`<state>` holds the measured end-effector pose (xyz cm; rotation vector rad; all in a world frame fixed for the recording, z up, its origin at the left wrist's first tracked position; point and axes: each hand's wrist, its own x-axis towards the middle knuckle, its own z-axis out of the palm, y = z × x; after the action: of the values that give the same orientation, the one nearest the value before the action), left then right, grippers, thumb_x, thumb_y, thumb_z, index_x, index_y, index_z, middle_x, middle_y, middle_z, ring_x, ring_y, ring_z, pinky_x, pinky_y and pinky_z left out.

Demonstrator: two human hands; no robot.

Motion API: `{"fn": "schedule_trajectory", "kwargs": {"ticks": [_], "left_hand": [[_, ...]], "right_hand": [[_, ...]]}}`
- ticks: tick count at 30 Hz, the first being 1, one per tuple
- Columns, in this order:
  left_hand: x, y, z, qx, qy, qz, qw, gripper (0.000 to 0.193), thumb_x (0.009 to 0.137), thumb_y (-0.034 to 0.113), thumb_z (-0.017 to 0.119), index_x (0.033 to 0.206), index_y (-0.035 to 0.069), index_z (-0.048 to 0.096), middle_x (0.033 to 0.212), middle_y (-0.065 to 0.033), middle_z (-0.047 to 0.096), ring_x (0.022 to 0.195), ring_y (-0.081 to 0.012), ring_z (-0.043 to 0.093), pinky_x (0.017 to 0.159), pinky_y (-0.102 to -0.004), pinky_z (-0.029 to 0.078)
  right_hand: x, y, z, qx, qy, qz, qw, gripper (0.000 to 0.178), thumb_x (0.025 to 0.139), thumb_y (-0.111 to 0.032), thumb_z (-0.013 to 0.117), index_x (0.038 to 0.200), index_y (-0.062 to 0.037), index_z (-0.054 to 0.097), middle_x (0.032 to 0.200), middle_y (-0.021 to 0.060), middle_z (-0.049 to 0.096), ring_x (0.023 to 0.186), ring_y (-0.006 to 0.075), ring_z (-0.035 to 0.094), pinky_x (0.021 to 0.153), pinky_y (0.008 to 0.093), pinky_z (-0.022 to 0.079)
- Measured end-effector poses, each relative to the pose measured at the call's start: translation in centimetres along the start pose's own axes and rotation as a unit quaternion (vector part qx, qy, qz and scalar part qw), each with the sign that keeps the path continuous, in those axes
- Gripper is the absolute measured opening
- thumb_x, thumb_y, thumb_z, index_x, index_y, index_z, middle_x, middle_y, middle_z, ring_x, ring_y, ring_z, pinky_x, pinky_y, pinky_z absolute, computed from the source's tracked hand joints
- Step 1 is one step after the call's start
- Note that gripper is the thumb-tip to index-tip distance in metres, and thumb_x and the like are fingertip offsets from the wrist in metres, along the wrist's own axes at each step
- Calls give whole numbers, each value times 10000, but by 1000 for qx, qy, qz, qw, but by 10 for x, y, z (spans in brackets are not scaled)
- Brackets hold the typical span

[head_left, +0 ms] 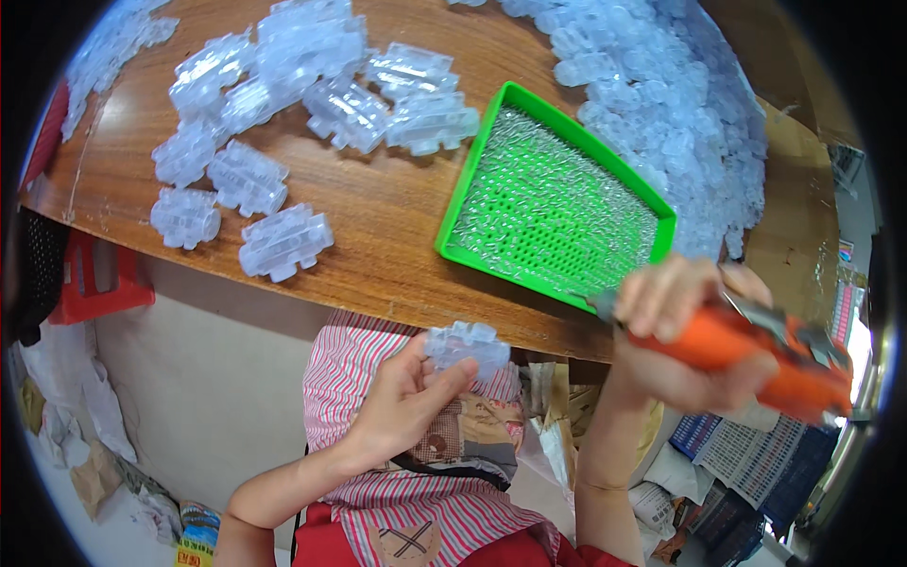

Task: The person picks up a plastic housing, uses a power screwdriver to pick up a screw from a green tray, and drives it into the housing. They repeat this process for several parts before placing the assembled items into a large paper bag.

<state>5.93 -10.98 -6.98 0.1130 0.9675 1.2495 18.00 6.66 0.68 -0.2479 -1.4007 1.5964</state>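
My left hand (404,395) pinches a clear plastic part (468,348) with knobbed edges between thumb and fingers, just off the table's near edge and above my lap. My right hand (685,326) is wrapped round an orange electric screwdriver (798,373), which looks slightly blurred. The screwdriver's tip points left, beside the near right corner of a green tray (515,279). Many small silvery screws (557,184) lie in that tray, thinner over its perforated floor toward the near side.
Several similar clear parts (283,243) lie on the left of the wooden table (378,255). A large heap of clear plastic pieces (704,142) covers the far right. A red stool (99,283) stands on the floor at left. Packages and papers (746,458) lie at lower right.
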Motion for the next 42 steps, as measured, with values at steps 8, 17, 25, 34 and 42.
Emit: {"fn": "schedule_trajectory", "kwargs": {"ticks": [8, 17, 25, 34, 42], "left_hand": [[3, -9, 7, 17, 16, 56, 998, 246, 947, 115, 556, 1135, -11, 461, 938, -2, 610, 790, -4, 531, 666, -178, 451], [4, -14, 10, 14, 40, 94, 995, 197, 932, 126, 581, 1051, -1, 488, 788, 19, 593, 693, 6, 502, 568, -190, 422], [0, -11, 5, 118, 53, 108, 986, 183, 920, 91, 584, 1053, 4, 492, 751, 14, 582, 671, 4, 497, 541, -194, 410], [4, -13, 6, 43, 23, 94, 994, 213, 938, 92, 558, 1109, -12, 486, 922, -30, 624, 826, -35, 562, 686, -204, 476], [-13, 17, 8, 13, 7, -36, 999, 336, 875, 32, 624, 1176, -15, 482, 1081, -72, 620, 938, -91, 600, 820, -230, 496]], "right_hand": [[-31, 10, 59, -113, -51, 18, 992, 623, 826, -654, 523, 1101, -108, 401, 633, 33, 491, 508, 156, 485, 468, 302, 449], [-36, 33, 46, 7, -86, 23, 996, 683, 751, -539, 688, 1131, -25, 449, 740, 95, 567, 584, 203, 545, 517, 323, 466], [-38, 28, 62, -107, -88, 64, 988, 573, 804, -595, 603, 977, -74, 439, 657, 66, 519, 563, 193, 509, 499, 324, 422], [-33, 20, 58, -32, -26, 94, 995, 541, 825, -508, 636, 1082, -50, 504, 657, 67, 533, 592, 188, 518, 546, 331, 441], [12, 4, -1, -90, 114, -12, 989, 583, 866, -550, 533, 1132, -36, 461, 599, 58, 477, 509, 165, 466, 466, 309, 424]]}}
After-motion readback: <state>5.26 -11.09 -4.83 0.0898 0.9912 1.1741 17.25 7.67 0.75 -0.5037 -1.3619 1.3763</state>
